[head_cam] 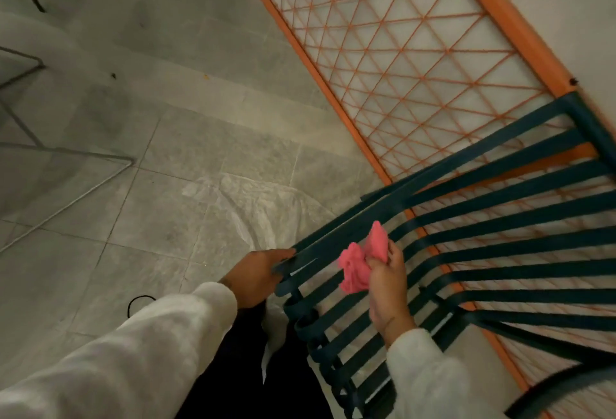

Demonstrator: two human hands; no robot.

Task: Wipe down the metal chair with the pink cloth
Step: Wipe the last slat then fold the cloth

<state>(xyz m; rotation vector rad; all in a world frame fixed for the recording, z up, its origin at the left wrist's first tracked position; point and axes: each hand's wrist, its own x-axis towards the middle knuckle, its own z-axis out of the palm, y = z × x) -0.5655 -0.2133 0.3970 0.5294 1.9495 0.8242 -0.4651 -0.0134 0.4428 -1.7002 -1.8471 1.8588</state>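
Observation:
A dark teal metal chair (493, 218) with long flat slats fills the lower right of the head view. My left hand (256, 277) grips the front left edge of its slats, fingers curled over the metal. My right hand (388, 288) holds a crumpled pink cloth (358, 265) just above the seat slats near their front ends. Part of the cloth sticks up past my fingers and part hangs to the left. Both arms wear white fuzzy sleeves.
An orange frame with orange mesh (400, 52) leans against the white wall behind the chair. Thin wire legs of other furniture (83, 168) stand at the left on the grey tiled floor. A clear plastic sheet (253, 205) lies under the chair. A black loop (140, 302) lies on the floor.

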